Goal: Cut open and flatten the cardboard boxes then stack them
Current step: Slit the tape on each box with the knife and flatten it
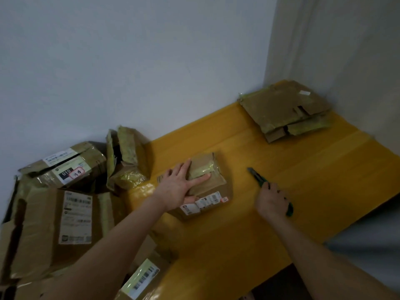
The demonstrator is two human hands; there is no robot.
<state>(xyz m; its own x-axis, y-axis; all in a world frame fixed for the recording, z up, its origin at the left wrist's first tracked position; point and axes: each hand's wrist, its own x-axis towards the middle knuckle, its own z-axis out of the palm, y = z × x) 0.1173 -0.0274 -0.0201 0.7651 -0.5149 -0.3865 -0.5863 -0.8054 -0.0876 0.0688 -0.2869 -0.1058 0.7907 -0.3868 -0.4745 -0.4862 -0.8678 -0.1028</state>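
A small taped box is lying mid-surface, the left hand pressing it flat-fingered while the right hand is gripping a green knife beside it; slitting the tape looks next, flattened cardboard waiting behind.

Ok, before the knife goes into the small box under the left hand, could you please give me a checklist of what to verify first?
1. Box held steady: the left hand presses flat on the small box. Ok.
2. Knife secure: the right hand grips the green utility knife, tip pointing away from the body. Ok.
3. Blade extended: the tip is too small and blurred to judge. Cannot tell.
4. Fingers off the cut line: the left index finger lies along the tape strip on top of the box. Not ok.
5. Place for the flattened piece: the flattened stack sits in the far corner with nothing on top. Ok.
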